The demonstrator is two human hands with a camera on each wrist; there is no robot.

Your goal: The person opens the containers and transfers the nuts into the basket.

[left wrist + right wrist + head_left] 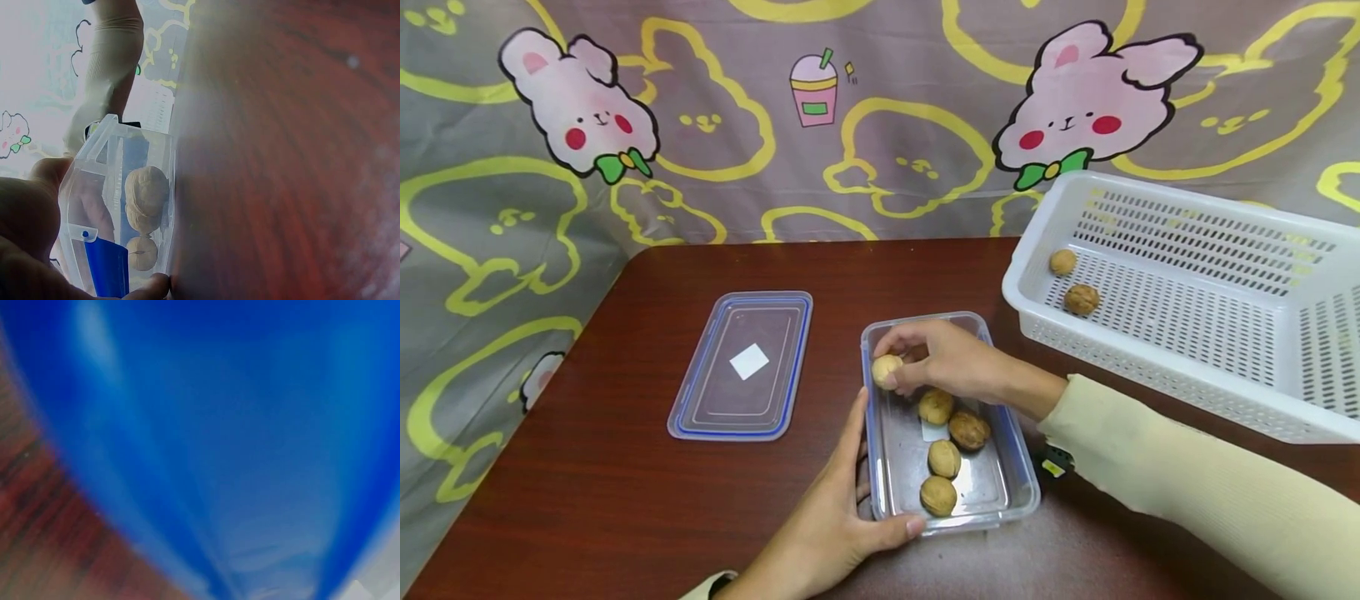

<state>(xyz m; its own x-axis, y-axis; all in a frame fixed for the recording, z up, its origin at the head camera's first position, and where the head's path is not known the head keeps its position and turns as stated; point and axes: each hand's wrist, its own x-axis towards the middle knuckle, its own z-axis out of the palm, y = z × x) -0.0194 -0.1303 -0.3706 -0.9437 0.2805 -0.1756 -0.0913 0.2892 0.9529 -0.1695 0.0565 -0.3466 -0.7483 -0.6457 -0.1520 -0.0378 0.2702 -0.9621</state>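
In the head view my right hand [951, 358] pinches a pale walnut [886, 372] between thumb and fingers, inside the far left corner of a clear plastic container [1030, 492]. Several other walnuts lie on the container's floor, among them a darker one [970, 431] and a pale one [937, 497] by the near wall. My left hand [823, 508] holds the container's near left corner, thumb at the near rim and fingers along the left side. The left wrist view shows walnuts [147, 190] through the clear wall, beside a blue clasp [107, 265].
A clear lid [745, 325] with a blue seal lies flat on the dark red table [610, 417], left of the container. At the right stands a white perforated basket [1105, 358] with two walnuts [1081, 299] in it. Blurred blue plastic [237, 425] fills most of the right wrist view.
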